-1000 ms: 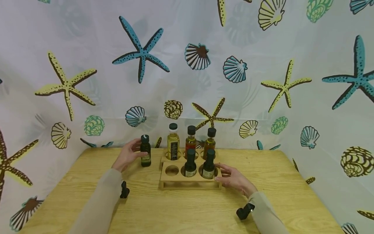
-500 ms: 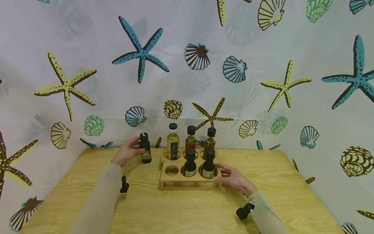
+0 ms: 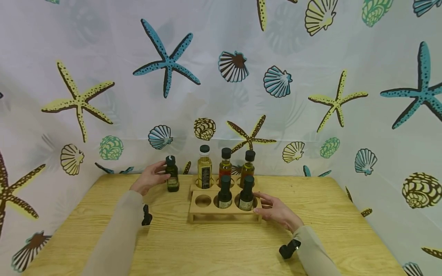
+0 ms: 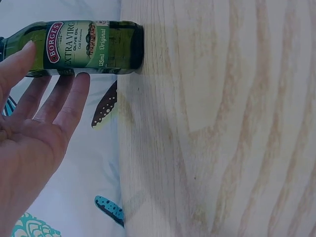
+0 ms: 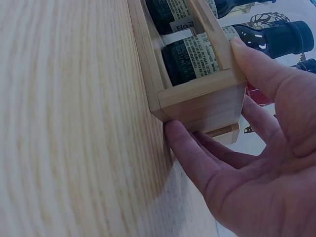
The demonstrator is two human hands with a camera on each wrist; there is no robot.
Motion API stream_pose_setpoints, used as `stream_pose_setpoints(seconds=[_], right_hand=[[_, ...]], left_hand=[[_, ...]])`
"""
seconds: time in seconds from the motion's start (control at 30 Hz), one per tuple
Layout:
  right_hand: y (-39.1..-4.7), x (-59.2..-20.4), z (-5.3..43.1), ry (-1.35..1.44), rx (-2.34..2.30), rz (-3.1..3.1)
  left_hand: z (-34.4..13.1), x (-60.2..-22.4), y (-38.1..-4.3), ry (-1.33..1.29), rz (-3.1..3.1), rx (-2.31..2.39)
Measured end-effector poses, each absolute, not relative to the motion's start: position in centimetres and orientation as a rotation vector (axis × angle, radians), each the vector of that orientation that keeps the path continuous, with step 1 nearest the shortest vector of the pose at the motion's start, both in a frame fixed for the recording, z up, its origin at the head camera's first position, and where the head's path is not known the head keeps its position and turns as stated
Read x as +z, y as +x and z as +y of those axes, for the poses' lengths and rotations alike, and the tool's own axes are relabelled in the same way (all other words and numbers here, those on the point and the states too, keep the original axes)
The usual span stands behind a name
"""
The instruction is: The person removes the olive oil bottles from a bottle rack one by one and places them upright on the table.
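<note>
My left hand (image 3: 150,179) is left of the wooden rack, holding a small green olive oil bottle (image 4: 89,47) with a dark cap. Thumb and fingers lie on opposite sides of its labelled body, and the bottle stands upright at the table's back in the head view. On the right, my right hand (image 3: 277,212) grips the end of the two-tier rack (image 5: 202,101), thumb on its upper edge, fingers along the side panel. Two dark bottles, one of them this bottle (image 3: 246,193), sit in the front tier; its left hole (image 3: 203,201) holds nothing.
In the rack's back tier stand a pale yellow oil bottle (image 3: 205,168), a bottle with a red label (image 3: 225,168) and an amber one (image 3: 248,166). A patterned curtain (image 3: 221,96) hangs right behind the wooden table (image 3: 207,249).
My left hand and the olive oil bottle have shifted slightly back, mostly in the first half second. My right hand and the rack have stayed in place.
</note>
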State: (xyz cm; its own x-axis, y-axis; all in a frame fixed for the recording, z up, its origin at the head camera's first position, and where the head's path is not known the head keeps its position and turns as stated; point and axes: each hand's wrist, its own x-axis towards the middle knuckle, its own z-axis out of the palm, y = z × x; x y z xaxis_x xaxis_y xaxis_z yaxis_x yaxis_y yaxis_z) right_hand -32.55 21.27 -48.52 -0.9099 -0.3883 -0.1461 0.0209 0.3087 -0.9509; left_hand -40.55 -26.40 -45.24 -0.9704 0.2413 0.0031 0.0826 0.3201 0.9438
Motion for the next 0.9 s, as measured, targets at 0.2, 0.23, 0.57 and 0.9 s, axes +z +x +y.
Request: stream_pose_setpoints(seconds=[0.2, 0.23, 0.57, 0.9], right_hand=[[-32.4, -48.5, 21.3, -0.324, -1.638, 2.231], [-32.4, -48.5, 21.3, -0.322, -1.64, 2.228], [-32.4, -48.5, 21.2, -0.305, -1.625, 2.24], [-32.4, -48.2, 21.1, -0.288, -1.62, 2.247]], left_hand=[[-26.3, -45.5, -40.6, 0.265, 2.405, 1.753], [-26.3, -45.5, -40.6, 0.259, 2.403, 1.755], [-26.4, -45.3, -40.1, 0.211, 2.433, 1.86], [-26.2, -45.2, -38.6, 0.088, 2.535, 2.007]])
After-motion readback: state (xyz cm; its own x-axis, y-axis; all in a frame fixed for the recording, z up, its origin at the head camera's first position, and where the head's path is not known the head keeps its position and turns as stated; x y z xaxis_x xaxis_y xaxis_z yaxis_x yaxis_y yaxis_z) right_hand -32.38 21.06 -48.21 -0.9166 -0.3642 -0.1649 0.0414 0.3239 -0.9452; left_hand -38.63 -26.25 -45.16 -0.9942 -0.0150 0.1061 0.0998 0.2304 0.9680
